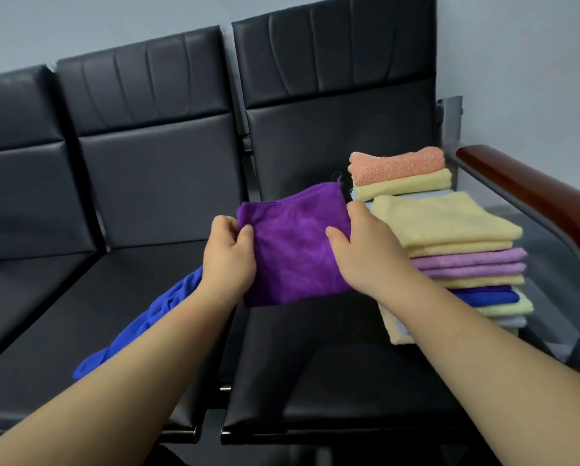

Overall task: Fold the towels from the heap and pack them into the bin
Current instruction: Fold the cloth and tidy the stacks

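Where the two bare forearms reach up from the bottom corners of the frame, a blue towel (167,311) lies crumpled on the bench (315,381) at lower left, partly hidden behind the left forearm. At centre, both hands hold a purple towel (295,243) up off the seat, its face spread toward the camera. The left hand (228,253) pinches its left edge: the thumb lies on the front and the fingers curl behind the cloth. The right hand (365,250) grips the right edge the same way, thumb pressed on the front face, fingers wrapped round the back. The towel's lower hem hangs free between the wrists.

Just right of the right hand, a stack (449,230) of folded towels in yellow, lilac, blue and pale green sits on the seat, with an orange towel (396,164) topping a second pile behind. A brown armrest (534,196) curves along the right edge. Beyond, the black seat backs meet a grey wall (80,21).
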Available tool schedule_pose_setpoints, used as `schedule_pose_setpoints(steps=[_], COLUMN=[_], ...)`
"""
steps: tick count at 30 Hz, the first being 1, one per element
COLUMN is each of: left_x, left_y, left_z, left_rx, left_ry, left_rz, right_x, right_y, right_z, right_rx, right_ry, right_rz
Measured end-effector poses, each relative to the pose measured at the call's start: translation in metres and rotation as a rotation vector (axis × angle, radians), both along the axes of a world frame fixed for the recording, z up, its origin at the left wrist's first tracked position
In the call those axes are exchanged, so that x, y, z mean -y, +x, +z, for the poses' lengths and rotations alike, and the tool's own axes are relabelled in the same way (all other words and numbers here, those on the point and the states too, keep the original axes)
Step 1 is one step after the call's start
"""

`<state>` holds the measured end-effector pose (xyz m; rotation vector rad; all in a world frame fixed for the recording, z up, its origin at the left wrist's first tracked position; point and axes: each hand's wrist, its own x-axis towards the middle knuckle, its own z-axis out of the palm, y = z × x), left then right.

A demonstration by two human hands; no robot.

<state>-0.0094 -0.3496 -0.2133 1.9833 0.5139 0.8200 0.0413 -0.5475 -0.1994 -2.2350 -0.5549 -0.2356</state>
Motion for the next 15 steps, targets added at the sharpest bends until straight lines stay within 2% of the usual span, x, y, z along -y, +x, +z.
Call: schedule_pose_setpoints(steps=[10, 15], left_x=[0.099, 0.142], left_y=[0.092, 0.157], left_z=[0.042, 0.044], left_rx=[-0.035, -0.185], left_ry=[-0.078, -0.224], left_rz=[-0.173, -0.269], right_x=[0.112, 0.163], right_y=[0.052, 0.095], right_z=[0.037, 0.032], right_rx=[0.062, -0.015], right_ry=[0.17, 0.192], right_rz=[-0.242, -0.359])
